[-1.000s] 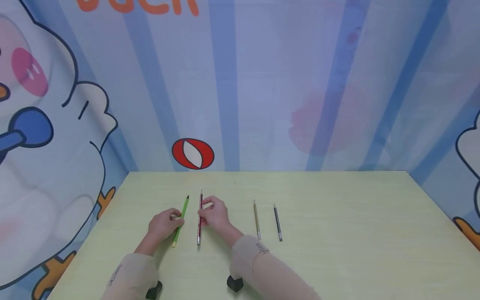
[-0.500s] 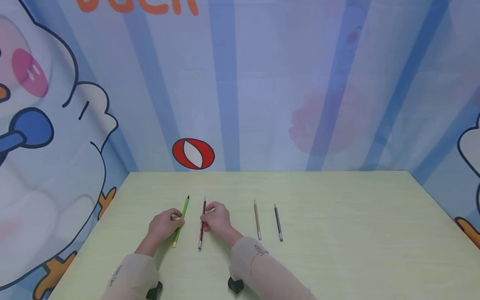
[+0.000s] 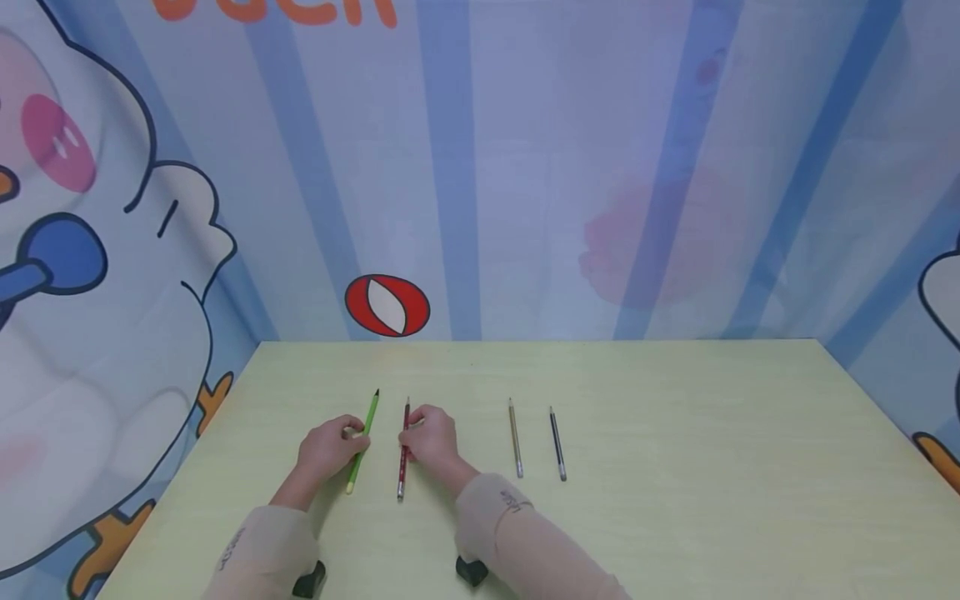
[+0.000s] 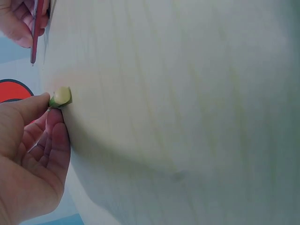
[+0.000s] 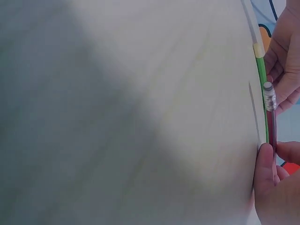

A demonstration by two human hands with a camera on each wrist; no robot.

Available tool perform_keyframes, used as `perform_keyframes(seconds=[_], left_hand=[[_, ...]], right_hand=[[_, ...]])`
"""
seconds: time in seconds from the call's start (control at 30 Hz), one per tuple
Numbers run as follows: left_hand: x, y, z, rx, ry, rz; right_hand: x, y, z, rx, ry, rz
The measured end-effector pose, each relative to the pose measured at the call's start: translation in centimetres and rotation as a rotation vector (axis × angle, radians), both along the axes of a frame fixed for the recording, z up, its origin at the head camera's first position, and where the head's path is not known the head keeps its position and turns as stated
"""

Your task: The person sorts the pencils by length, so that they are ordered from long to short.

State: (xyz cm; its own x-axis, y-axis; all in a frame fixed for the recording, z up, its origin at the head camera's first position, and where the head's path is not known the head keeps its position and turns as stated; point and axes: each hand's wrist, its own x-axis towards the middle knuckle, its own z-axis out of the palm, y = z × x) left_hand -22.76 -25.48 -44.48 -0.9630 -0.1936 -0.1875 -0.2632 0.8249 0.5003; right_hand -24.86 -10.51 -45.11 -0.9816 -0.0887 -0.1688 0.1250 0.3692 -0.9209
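My left hand point(image 3: 330, 450) pinches a green pencil point(image 3: 363, 442) between thumb and fingers on the left part of the table. The pencil's dark tip points away and its yellowish end point(image 4: 63, 95) faces the left wrist camera. Just to the right, my right hand point(image 3: 435, 435) pinches a dark red pencil point(image 3: 402, 475) with a metal-banded eraser end point(image 5: 269, 93) toward me. Both pencils stand nearly parallel, a small gap between them. In the right wrist view the red pencil overlaps the green pencil point(image 5: 261, 70).
Right of my hands lie a gold-coloured pencil point(image 3: 515, 442) and a dark blue pencil point(image 3: 558, 446), side by side on the pale yellow table point(image 3: 712, 467). A printed cloth backdrop point(image 3: 525, 167) rises behind the table's far edge. Dark blocky pieces point(image 3: 472, 572) show under both sleeves.
My right hand has drawn the red pencil slightly toward me and a touch to the right. The left hand and green pencil have stayed in place.
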Motion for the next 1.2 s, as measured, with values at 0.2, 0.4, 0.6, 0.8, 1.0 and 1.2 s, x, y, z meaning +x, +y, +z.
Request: perform_keyframes(seconds=[0.2,0.4,0.6,0.8,1.0,1.2], left_hand=[[0.3,0.1,0.4,-0.004,0.009,-0.010],[0.4,0.2,0.6,0.000,0.016,-0.017],[0.4,0.1,0.5,0.008,0.017,-0.013],[0.3,0.1,0.3,0.019,0.010,-0.008],[0.3,0.1,0.2,0.009,0.013,-0.016],[0.2,0.1,0.2,0.006,0.003,-0.004]], right_hand=[[0.1,-0.2,0.0,0.081,0.036,0.021],[0.0,-0.1,-0.1,0.163,0.085,0.021],[0.0,0.1,-0.3,0.218,0.139,0.048],[0.1,0.5,-0.2,0.146,0.136,0.121],[0.3,1.2,0.1,0.159,0.171,0.252],[0.5,2.1,1.2,0.431,0.322,0.410]])
